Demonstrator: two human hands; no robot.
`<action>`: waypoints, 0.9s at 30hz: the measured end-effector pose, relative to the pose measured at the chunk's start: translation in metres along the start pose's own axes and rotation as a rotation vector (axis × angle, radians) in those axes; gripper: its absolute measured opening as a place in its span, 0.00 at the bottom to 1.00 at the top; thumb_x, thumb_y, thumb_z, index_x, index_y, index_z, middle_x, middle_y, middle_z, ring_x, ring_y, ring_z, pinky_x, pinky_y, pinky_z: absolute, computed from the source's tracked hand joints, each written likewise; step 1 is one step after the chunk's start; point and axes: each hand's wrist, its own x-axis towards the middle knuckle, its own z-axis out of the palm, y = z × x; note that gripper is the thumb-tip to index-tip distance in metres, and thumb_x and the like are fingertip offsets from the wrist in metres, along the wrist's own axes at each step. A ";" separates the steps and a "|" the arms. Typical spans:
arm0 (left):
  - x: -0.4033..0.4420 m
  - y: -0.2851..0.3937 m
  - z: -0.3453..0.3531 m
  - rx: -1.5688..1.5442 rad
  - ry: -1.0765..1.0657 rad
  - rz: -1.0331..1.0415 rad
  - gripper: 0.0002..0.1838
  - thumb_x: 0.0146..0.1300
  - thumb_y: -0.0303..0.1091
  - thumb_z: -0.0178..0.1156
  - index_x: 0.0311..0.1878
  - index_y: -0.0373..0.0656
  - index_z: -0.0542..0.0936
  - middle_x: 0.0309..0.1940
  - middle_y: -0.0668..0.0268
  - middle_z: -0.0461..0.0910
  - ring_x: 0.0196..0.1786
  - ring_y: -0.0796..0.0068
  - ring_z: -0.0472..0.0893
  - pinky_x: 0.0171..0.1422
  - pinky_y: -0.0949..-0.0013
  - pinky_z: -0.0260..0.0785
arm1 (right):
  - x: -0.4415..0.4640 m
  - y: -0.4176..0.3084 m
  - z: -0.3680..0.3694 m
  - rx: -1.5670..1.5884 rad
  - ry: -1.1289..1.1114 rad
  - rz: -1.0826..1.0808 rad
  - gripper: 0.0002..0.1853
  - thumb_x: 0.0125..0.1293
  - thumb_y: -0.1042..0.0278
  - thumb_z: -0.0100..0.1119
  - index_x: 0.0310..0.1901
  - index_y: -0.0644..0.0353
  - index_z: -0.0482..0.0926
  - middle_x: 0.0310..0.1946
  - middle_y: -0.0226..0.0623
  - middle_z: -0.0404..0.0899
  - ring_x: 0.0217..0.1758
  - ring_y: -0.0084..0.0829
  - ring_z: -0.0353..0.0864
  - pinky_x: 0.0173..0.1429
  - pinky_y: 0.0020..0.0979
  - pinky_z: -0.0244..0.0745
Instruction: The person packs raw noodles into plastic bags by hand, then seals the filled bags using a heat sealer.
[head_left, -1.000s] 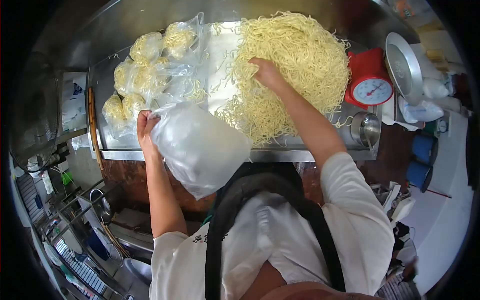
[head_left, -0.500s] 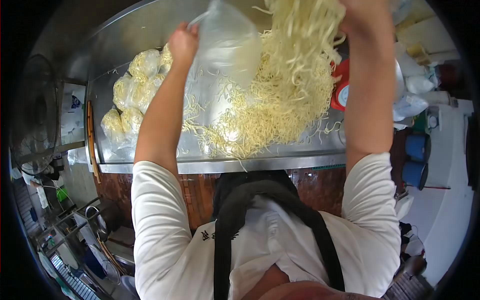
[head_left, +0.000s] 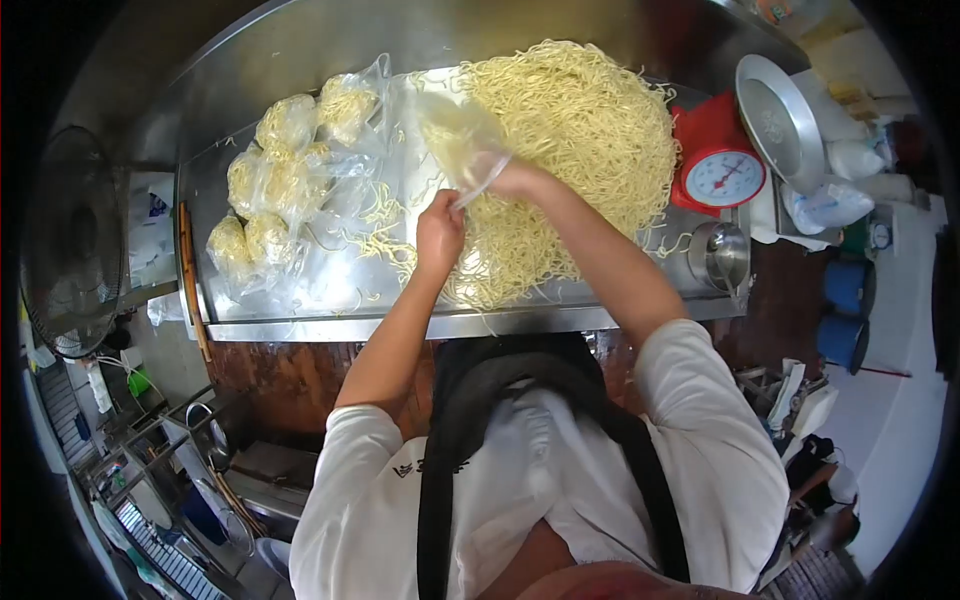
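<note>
My left hand [head_left: 440, 237] is closed on the rim of a clear plastic bag [head_left: 480, 183], left of a big heap of pale yellow noodles [head_left: 590, 130]. A clump of noodles [head_left: 450, 132] shows through the bag, blurred by motion. My right hand [head_left: 503, 174] reaches into the bag's mouth against that clump. Its fingers are smeared and covered by plastic and noodles, so I cannot make out their grip. To the left, several filled bags of noodles [head_left: 285, 125] sit in a cluster on the metal table [head_left: 330, 285].
A red dial scale [head_left: 722, 178] with a round metal pan [head_left: 780, 120] stands right of the heap. A metal pot [head_left: 720, 252] sits near the table's right corner. Wooden sticks [head_left: 190, 280] lean along the left edge. A fan [head_left: 75, 240] stands farther left.
My right hand has come down and leftward with the noodles from above the heap into the bag. My left hand has moved right and down with the bag. The scale is now uncovered.
</note>
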 end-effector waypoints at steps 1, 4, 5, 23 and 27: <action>0.001 -0.025 0.007 -0.007 0.014 -0.060 0.07 0.66 0.28 0.59 0.45 0.39 0.79 0.31 0.50 0.84 0.34 0.48 0.83 0.39 0.55 0.74 | -0.012 0.021 -0.001 -0.709 -0.079 -0.160 0.24 0.66 0.62 0.64 0.63 0.54 0.75 0.59 0.48 0.78 0.61 0.49 0.77 0.61 0.47 0.73; -0.009 -0.056 0.021 -0.029 0.025 -0.169 0.07 0.69 0.30 0.56 0.46 0.38 0.78 0.31 0.51 0.84 0.34 0.47 0.83 0.39 0.55 0.74 | -0.043 0.059 0.003 -1.107 0.379 -0.316 0.17 0.63 0.66 0.61 0.53 0.57 0.81 0.41 0.51 0.81 0.49 0.50 0.81 0.56 0.48 0.75; -0.012 -0.055 0.023 -0.021 0.020 -0.145 0.08 0.69 0.31 0.56 0.47 0.38 0.78 0.31 0.51 0.84 0.34 0.49 0.84 0.40 0.56 0.75 | -0.040 0.066 0.004 -1.163 0.426 -0.366 0.18 0.62 0.68 0.60 0.54 0.57 0.80 0.40 0.51 0.81 0.48 0.50 0.81 0.56 0.47 0.75; 0.038 0.012 0.019 0.259 0.013 0.507 0.29 0.50 0.28 0.70 0.58 0.36 0.75 0.48 0.55 0.82 0.55 0.53 0.80 0.68 0.52 0.66 | -0.067 0.056 -0.033 -0.410 0.185 -0.194 0.19 0.60 0.69 0.67 0.54 0.58 0.79 0.51 0.43 0.81 0.57 0.40 0.79 0.61 0.38 0.74; 0.069 -0.015 0.092 0.603 -0.272 0.404 0.31 0.48 0.35 0.70 0.58 0.37 0.75 0.51 0.53 0.81 0.56 0.50 0.79 0.67 0.51 0.66 | -0.066 0.073 -0.031 -0.832 0.349 -0.195 0.28 0.53 0.74 0.67 0.58 0.57 0.78 0.53 0.45 0.80 0.62 0.46 0.75 0.70 0.42 0.66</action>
